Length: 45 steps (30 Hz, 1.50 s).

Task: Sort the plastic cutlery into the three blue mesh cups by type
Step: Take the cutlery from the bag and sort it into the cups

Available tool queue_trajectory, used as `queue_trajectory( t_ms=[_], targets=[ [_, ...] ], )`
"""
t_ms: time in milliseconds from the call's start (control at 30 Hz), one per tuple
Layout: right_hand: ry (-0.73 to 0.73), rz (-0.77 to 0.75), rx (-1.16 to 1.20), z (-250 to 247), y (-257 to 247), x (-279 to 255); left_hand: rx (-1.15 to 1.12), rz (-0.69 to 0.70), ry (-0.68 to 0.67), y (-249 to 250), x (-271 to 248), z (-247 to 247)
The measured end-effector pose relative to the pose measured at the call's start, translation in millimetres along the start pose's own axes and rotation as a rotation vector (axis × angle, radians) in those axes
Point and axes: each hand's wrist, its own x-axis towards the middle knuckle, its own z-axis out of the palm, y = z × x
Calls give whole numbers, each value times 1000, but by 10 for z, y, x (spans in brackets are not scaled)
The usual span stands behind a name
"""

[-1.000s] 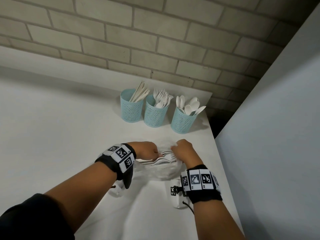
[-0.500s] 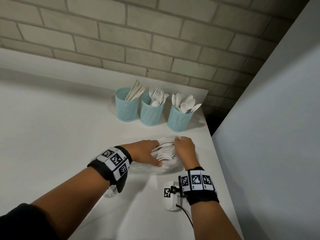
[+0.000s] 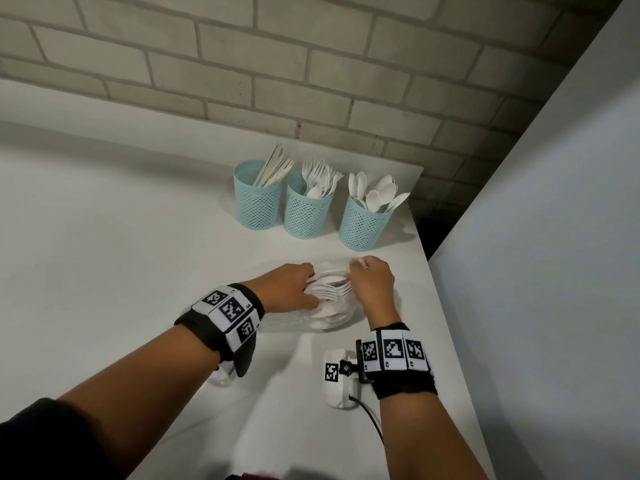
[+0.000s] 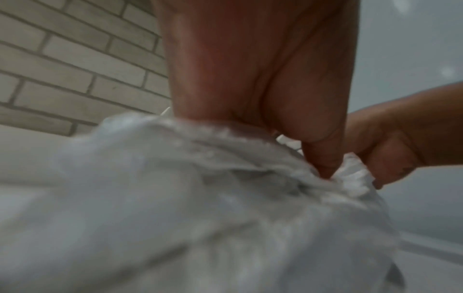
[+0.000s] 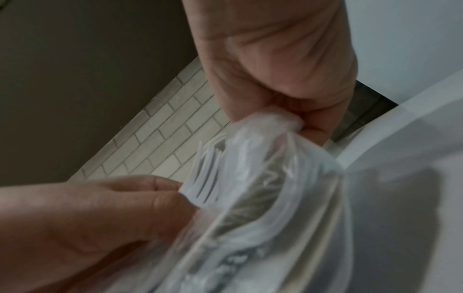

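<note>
Three blue mesh cups stand in a row at the back of the table: a knife cup [image 3: 258,202], a fork cup [image 3: 306,216] and a spoon cup [image 3: 362,225]. In front of them lies a clear plastic bag [image 3: 329,317] with a bundle of white forks [image 3: 330,289] at its mouth. My left hand [image 3: 294,287] reaches into the mouth and grips the forks by their handles. My right hand [image 3: 372,282] pinches the bag's rim [image 5: 288,121] on the other side. The fork tines [image 5: 200,188] show beside the left hand [image 5: 112,208]. The left fingertips are hidden.
The white table [image 3: 121,254] ends close to the right of the bag, against a grey panel [image 3: 536,271]. A brick wall [image 3: 311,81] rises behind the cups. A small white device [image 3: 337,379] with a marker and a cable hangs below my right wrist.
Both hands and the bag have shifted a little farther toward the cups. The right hand now pinches the bag's far rim, and the fork tines show more clearly.
</note>
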Motion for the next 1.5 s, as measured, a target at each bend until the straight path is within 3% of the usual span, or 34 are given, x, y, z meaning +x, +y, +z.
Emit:
queue_trajectory(
  t_ms=[133, 633, 833, 1167, 1333, 1500],
  targets=[
    [-41, -19, -49, -30, -1, -41, -104, -2, 0, -89, -25, -22],
    [-112, -30, -162, -97, -71, -79, -168, 51, 165, -168, -70, -181],
    [-170, -3, -208, -128, -102, -20, -295, -38, 130, -184, 16, -234],
    [-343, -17, -140, -226, -245, 51, -559, -36, 98, -137, 138, -226],
    [-322, 97, 32, -207, -173, 52, -226, 6, 32, -174, 150, -147],
    [-314, 107, 46, -203, -149, 48, -225, 16, 55, -165, 142, -177]
  ],
)
